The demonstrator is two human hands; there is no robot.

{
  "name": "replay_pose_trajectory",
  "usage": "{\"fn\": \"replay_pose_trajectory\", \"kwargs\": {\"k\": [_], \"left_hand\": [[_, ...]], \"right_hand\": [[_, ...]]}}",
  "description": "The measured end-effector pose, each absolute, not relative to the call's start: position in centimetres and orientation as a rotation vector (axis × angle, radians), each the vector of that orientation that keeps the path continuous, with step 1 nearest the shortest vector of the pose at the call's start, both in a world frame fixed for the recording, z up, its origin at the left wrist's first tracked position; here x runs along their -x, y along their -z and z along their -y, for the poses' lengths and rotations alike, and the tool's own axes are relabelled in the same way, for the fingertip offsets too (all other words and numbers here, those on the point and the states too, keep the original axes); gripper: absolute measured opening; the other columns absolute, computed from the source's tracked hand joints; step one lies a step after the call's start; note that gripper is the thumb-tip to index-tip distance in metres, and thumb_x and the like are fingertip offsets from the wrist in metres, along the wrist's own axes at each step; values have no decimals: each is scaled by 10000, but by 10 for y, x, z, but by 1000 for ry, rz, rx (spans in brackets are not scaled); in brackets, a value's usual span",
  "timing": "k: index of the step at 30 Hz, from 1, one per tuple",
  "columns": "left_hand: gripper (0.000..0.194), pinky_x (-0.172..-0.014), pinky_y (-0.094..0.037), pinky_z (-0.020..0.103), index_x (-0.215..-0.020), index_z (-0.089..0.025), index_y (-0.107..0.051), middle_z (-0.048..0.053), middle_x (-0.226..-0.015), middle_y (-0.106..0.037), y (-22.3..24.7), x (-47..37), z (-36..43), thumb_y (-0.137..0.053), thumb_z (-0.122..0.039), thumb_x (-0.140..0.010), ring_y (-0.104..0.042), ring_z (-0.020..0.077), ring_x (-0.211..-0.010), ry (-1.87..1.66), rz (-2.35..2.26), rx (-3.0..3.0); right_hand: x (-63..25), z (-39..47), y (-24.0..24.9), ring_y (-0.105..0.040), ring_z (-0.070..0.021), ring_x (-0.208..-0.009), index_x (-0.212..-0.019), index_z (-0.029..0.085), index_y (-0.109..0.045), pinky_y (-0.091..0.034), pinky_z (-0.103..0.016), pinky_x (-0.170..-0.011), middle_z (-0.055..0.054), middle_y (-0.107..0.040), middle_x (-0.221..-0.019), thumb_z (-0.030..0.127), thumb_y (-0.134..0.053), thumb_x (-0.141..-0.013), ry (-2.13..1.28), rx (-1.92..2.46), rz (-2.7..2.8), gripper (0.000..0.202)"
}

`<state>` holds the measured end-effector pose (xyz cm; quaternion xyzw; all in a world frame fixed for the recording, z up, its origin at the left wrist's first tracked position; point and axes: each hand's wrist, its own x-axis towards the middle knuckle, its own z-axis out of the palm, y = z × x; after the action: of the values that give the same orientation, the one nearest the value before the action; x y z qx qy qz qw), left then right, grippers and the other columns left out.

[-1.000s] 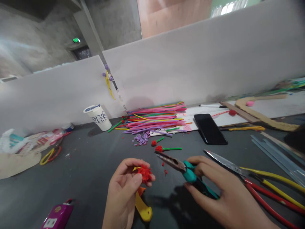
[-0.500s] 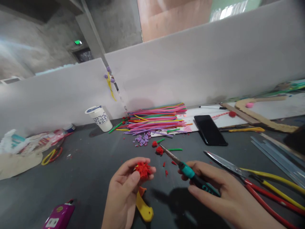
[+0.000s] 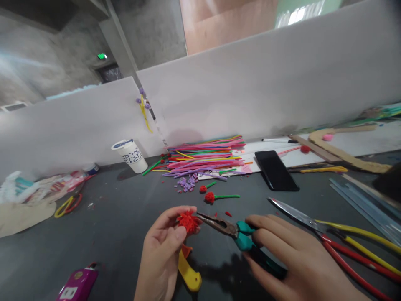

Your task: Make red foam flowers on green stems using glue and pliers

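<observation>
Between the thumb and fingers of my left hand (image 3: 166,251) is a spiky red ball (image 3: 188,222). My right hand (image 3: 282,246) is wrapped round the teal and black handles of needle-nose pliers (image 3: 224,227), whose jaws point left with the tips beside the red ball. Whether the tips touch it I cannot tell. Under my left hand lies a yellow-handled tool (image 3: 190,274), partly hidden. Beyond the pliers, two red balls on green stems rest on the dark table, the larger one (image 3: 209,197) nearer, the smaller one (image 3: 203,189) behind it. Small red scraps (image 3: 228,213) lie near the jaws.
At the back are a bundle of coloured sticks (image 3: 206,156), purple bits (image 3: 188,182) and a white cup (image 3: 130,156). To the right lie a black phone (image 3: 277,171) and large shears (image 3: 319,226). Scissors (image 3: 68,205) and a purple box (image 3: 78,284) are on the left.
The pliers have turned and moved down and left, from near the small red balls to the ball in my left hand. My right hand has shifted its hold; my left hand has barely moved.
</observation>
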<state>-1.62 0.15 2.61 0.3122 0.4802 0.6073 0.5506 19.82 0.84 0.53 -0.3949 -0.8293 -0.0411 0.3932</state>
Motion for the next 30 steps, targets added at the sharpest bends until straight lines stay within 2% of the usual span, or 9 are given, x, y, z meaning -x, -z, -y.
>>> {"fn": "replay_pose_trajectory", "kwargs": {"k": [3,8,16,22,30], "left_hand": [[294,-525,-528,191,-915,-191,-799,96,-942,-781,-25,18,-1,-849,-317,-654,-692,188,-729,-1403,-1154,-768],[282,-521,-520,196,-916,-208,-798,77,-872,-775,-23,20,-1,-837,-342,-670,-675,189,-724,-1382,-1199,-810],[256,-628,-533,227,-887,-207,-806,66,-839,-767,-23,15,-1,-844,-315,-657,-666,177,-718,-1448,-1224,-826],[268,-602,-535,237,-882,-202,-809,83,-858,-770,-23,14,-1,-848,-319,-644,-665,182,-701,-1447,-1231,-829],[299,-655,-542,232,-885,-207,-809,76,-879,-767,-20,16,-1,-856,-359,-631,-658,180,-743,-1445,-1254,-853]], "right_hand": [[-200,-7,-6,-704,-201,-808,-804,221,-652,-576,-304,-728,-57,-755,-958,199,-522,-857,195,986,2112,142],[-200,-6,-6,-698,-189,-804,-813,215,-652,-568,-286,-726,-50,-755,-953,187,-512,-863,221,966,2092,152],[-198,-5,-6,-679,-194,-766,-769,215,-659,-563,-296,-694,-48,-751,-918,182,-516,-854,177,985,2123,169],[-201,-6,-5,-677,-196,-808,-818,211,-681,-552,-295,-740,-47,-751,-960,188,-517,-870,168,983,2139,173],[-200,-7,-5,-659,-195,-798,-819,213,-682,-536,-291,-714,-46,-745,-950,188,-509,-879,133,977,2158,185]]}}
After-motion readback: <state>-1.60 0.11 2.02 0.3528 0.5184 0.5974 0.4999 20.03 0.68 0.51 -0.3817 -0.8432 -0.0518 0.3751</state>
